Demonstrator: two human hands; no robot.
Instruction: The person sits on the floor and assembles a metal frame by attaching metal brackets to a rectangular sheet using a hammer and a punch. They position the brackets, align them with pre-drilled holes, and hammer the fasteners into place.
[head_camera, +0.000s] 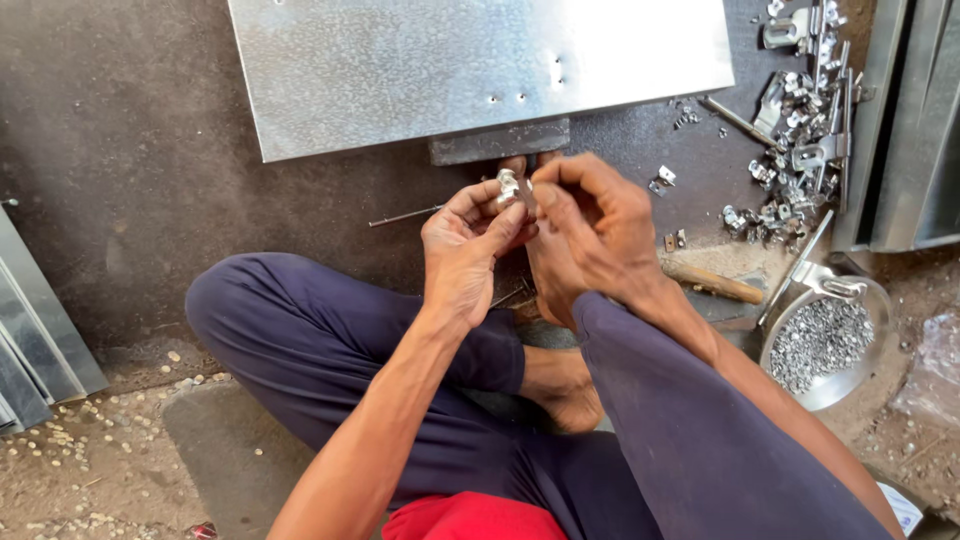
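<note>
Dark, gritty ground (130, 170) served as the workbench, with a galvanised steel sheet (440, 70) lying flat at twelve o'clock and a small dark block (500, 141) tucked under its near edge. The person sat cross-legged in navy trousers, both hands raised just in front of that block.

The left hand (465, 250) was pinched round a small shiny metal clip (508, 186), thumb and forefinger closed on it from below. The right hand (590, 225) met it from three o'clock, its fingertips curled tight against the same piece; whether it also held a rivet or pin between them could not be told, as the fingers hid the contact.

At two o'clock lay a scattered heap of similar bright brackets (795, 150). At four o'clock stood a metal bowl (880, 305) filled with tiny silvery fasteners, with a wooden-handled tool (715, 283) lying just beside it. A thin rod (405, 216) rested on the ground at nine o'clock of the hands.

The likeliest trouble seemed to be the clip slipping: it was small, smooth and gripped only at the fingertips, so a hard squeeze could have shot it into the gravel. Stamped edges might also have nicked bare skin. A knee swung towards four o'clock could have tipped the bowl and spilt its contents into the dirt.
</note>
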